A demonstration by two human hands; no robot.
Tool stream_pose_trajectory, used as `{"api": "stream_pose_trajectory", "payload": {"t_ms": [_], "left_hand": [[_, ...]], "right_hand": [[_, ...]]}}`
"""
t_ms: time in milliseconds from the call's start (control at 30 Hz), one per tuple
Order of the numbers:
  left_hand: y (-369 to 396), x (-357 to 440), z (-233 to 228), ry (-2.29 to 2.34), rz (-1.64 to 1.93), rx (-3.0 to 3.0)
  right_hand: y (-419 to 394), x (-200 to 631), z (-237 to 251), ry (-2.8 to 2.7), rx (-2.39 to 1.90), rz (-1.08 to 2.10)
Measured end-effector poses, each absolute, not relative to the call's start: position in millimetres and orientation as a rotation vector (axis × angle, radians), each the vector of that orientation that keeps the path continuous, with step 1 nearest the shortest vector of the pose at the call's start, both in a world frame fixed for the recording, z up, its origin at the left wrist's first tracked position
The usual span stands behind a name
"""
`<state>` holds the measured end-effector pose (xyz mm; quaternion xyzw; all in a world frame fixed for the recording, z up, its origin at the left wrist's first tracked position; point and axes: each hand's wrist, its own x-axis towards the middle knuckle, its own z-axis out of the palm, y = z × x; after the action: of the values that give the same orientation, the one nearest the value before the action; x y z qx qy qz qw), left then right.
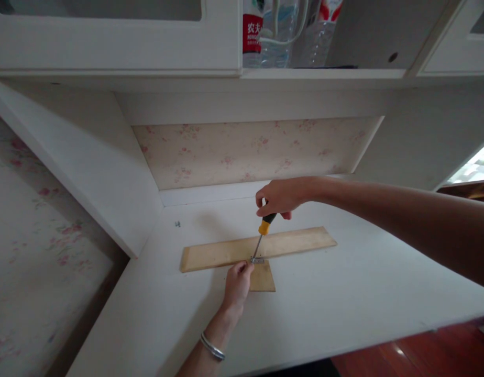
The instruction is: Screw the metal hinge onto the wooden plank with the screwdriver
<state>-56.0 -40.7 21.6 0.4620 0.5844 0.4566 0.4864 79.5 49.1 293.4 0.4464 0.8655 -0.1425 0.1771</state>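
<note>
My right hand (283, 195) is closed around the black and yellow handle of a screwdriver (264, 226), which slants down and to the left. Its tip meets a small metal hinge (257, 259) where two wooden pieces join. One is a long pale board (218, 252) lying crosswise; the other is a short wooden piece (262, 277) at its near edge. My left hand (239, 283) is pinched beside the screwdriver tip, at the hinge's left end. Whatever its fingers hold is hidden or too small to make out.
The boards lie on a white desktop (328, 309). Small metal bits (177, 224) are at the back left. A white side panel (104, 167) rises at the left. Overhead, a cabinet shelf (324, 74) holds plastic bottles (252, 34) and a clear jug (279, 36).
</note>
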Motion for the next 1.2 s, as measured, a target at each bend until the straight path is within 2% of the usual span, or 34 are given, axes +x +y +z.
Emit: {"api": "stream_pose_trajectory", "payload": {"t_ms": [133,300,467,700,900,1067,1200], "left_hand": [[-41.1,-55.8,20.8,1.420,1.110,1.135],[-39.7,-56.2,19.1,1.428,1.107,1.144],[-38.4,-56.4,18.7,1.439,1.116,1.181],[-40.8,-56.6,18.6,1.444,1.098,1.137],[-39.1,-55.5,19.0,1.442,1.124,1.137],[-39.7,-56.0,20.3,1.441,1.124,1.142],[-40.4,-55.9,22.0,1.447,1.112,1.141]], "right_hand": [[51.0,84.7,290.5,2.655,1.130,-0.338],[48.2,84.0,290.6,2.495,1.303,-0.477],[49.5,83.8,290.2,2.684,1.105,-0.397],[50.2,85.8,289.6,2.521,1.253,-0.482],[46.8,87.2,289.3,2.741,1.094,-0.320],[45.9,85.1,289.5,2.528,1.255,-0.492],[46.6,86.0,291.1,2.678,1.119,-0.428]]}}
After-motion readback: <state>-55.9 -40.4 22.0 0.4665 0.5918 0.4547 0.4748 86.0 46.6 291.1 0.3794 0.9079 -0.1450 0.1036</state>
